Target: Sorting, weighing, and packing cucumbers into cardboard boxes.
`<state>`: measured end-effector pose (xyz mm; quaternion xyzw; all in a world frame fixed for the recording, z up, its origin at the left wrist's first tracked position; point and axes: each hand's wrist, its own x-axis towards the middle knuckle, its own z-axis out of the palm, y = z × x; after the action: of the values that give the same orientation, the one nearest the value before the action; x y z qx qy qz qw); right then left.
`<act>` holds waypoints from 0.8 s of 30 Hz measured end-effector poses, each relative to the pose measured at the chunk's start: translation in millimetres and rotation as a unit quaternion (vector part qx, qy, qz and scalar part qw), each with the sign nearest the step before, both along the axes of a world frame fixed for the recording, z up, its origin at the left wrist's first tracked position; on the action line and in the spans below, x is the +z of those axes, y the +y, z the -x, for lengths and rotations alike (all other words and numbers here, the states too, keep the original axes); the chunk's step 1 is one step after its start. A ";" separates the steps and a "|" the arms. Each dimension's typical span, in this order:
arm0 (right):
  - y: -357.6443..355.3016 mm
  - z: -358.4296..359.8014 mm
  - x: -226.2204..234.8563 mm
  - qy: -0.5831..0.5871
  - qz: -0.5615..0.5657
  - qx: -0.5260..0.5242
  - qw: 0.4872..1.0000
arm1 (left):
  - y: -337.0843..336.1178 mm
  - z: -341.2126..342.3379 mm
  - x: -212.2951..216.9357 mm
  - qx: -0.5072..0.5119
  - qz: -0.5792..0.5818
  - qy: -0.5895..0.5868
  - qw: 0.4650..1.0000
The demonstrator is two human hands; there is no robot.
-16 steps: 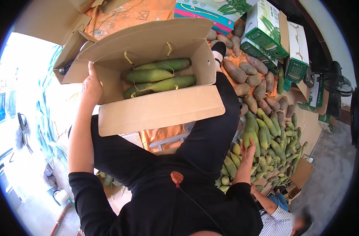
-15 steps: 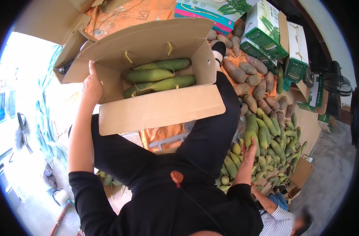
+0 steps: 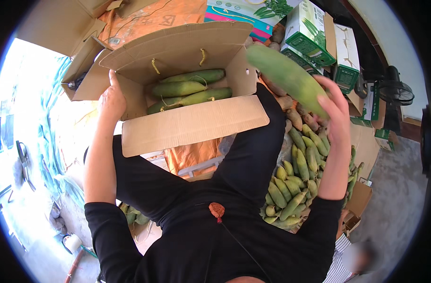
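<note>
An open cardboard box (image 3: 192, 125) lies tilted over my knees, its long flap folded down toward me. Inside rest several long green radishes (image 3: 177, 89), and yellow cord handles (image 3: 202, 56) come through its back wall. My left hand (image 3: 112, 100) grips the box's left side, index finger stretched up along the flap. To the right of the box, my right hand (image 3: 336, 106) is closed round the end of a large green radish (image 3: 286, 75). That radish is held in the air and slightly smeared by motion, its far tip near the box's right wall.
A heap of green radishes (image 3: 295, 184) lies to my right. Brownish root vegetables (image 3: 293, 118) lie beyond it. White and green printed cartons (image 3: 310, 37) are stacked at the far right, near a black fan (image 3: 396, 92). Another person's striped sleeve (image 3: 338, 259) shows at lower right.
My right hand has lifted the large green radish off the heap and brought it up and forward beside the box. My left hand keeps its hold on the box.
</note>
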<state>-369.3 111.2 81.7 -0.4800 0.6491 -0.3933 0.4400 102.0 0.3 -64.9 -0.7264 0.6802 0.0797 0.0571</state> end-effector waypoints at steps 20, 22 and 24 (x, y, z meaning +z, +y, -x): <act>-117.8 -136.7 -59.3 0.266 -0.068 0.311 0.910 | 0.4 6.0 20.1 -0.013 -0.034 0.004 0.999; -104.9 -102.8 -62.4 0.141 -0.023 0.259 0.955 | 1.4 1.0 16.2 -0.027 -0.035 0.005 0.999; -89.3 -43.9 -84.0 0.164 0.042 0.225 0.960 | -1.0 8.4 17.5 -0.025 -0.035 0.018 0.999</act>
<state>-325.4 21.9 -2.3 -0.6892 0.5706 -0.2270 0.3844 93.6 -0.8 -47.4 -0.7055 0.6957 0.1145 0.0720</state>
